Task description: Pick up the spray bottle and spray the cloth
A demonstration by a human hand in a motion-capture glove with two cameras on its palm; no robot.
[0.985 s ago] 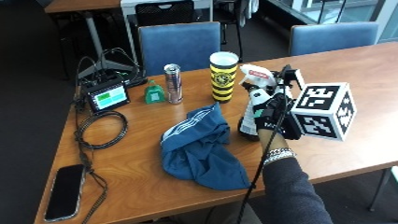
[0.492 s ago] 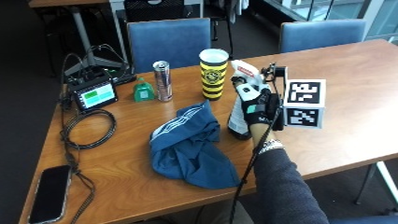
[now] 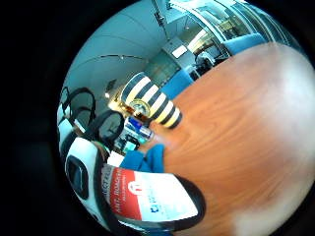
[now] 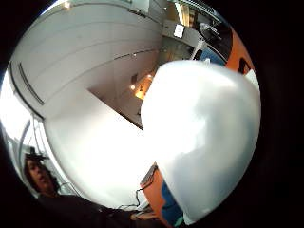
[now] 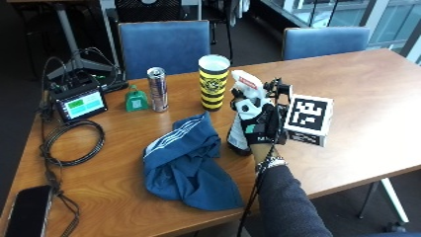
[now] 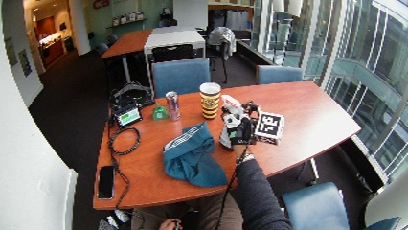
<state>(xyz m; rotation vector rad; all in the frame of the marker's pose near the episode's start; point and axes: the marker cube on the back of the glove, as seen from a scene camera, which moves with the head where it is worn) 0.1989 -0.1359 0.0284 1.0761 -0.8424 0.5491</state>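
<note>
A white spray bottle (image 5: 239,98) with a red label stands upright beside the blue cloth (image 5: 188,165), its base at the table top. My gloved right hand (image 5: 262,124) grips the bottle's body from the side away from the cloth, fingers curled round it. The cloth lies crumpled on the table just beside the bottle. In the little finger side palm view the bottle's label (image 3: 142,196) sits close to the palm, with the cloth (image 3: 142,160) behind it. The bottle's white body (image 4: 199,137) fills the thumb side palm view. The wide view shows the hand (image 6: 243,132), bottle (image 6: 229,115) and cloth (image 6: 191,155).
A yellow-and-black striped cup (image 5: 214,81) and a drink can (image 5: 157,89) stand behind the cloth. A small green object (image 5: 135,100), a small screen (image 5: 80,103), coiled cable (image 5: 69,143) and a phone (image 5: 26,212) lie at the left. The wooden table (image 5: 368,98) extends right.
The outside picture has shifted, so its camera moved. My hand keeps its grip on the bottle, which stays in the same place beside the cloth.
</note>
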